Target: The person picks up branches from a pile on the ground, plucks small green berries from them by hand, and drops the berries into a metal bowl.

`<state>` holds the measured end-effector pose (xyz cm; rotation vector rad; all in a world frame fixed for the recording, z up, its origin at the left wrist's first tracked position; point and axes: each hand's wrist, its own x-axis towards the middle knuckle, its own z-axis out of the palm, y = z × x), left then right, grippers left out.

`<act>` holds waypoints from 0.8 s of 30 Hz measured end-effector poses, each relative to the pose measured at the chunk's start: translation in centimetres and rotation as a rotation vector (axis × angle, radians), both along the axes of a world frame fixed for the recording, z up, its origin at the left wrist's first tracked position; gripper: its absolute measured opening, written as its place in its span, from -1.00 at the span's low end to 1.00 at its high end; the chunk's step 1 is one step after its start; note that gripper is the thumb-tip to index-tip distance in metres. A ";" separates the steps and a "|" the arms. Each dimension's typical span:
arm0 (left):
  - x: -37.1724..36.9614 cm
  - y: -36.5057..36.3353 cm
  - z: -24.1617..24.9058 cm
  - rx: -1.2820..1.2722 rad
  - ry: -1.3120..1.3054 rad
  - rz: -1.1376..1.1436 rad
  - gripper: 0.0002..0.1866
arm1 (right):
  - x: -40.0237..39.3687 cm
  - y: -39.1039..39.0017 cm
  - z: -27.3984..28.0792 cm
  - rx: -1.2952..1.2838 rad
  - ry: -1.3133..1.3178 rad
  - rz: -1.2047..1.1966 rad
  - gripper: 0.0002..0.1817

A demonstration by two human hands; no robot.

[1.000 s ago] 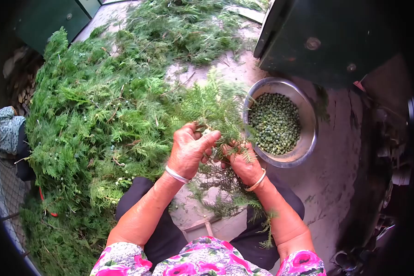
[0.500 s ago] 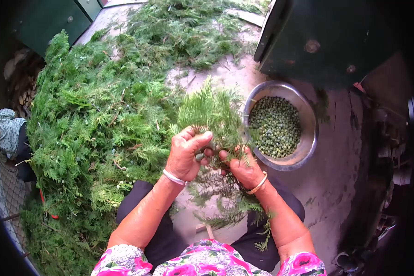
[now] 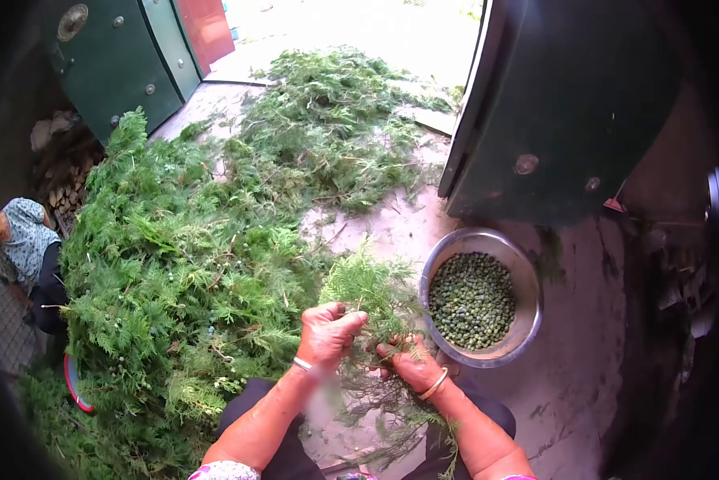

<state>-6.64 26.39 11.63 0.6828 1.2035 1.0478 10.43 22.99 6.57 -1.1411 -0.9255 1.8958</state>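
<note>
Both my hands grip one green conifer sprig just above my lap. My left hand pinches it from the left, a silver bangle on that wrist. My right hand holds its lower stems, a gold bangle on the wrist. Just right of the sprig stands a steel bowl holding many small green berries.
A big heap of cut conifer branches covers the ground to my left and ahead. A dark green metal door stands open behind the bowl. Another person sits at the far left. Bare concrete floor lies right of the bowl.
The view has tilted up, so hands, sprig and bowl sit lower in the picture and more doorway shows. My hands still work the same sprig, fingers shifted a little.
</note>
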 end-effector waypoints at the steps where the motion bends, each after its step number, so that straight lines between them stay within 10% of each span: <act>1: -0.3 0.1 -0.1 -0.008 0.002 0.003 -0.84 | 0.3 0.2 -0.4 -0.008 0.002 0.003 -0.82; 24: -2.9 0.4 0.4 -0.202 -0.313 -0.096 -0.89 | 1.8 0.9 2.4 -0.019 0.002 0.179 -0.89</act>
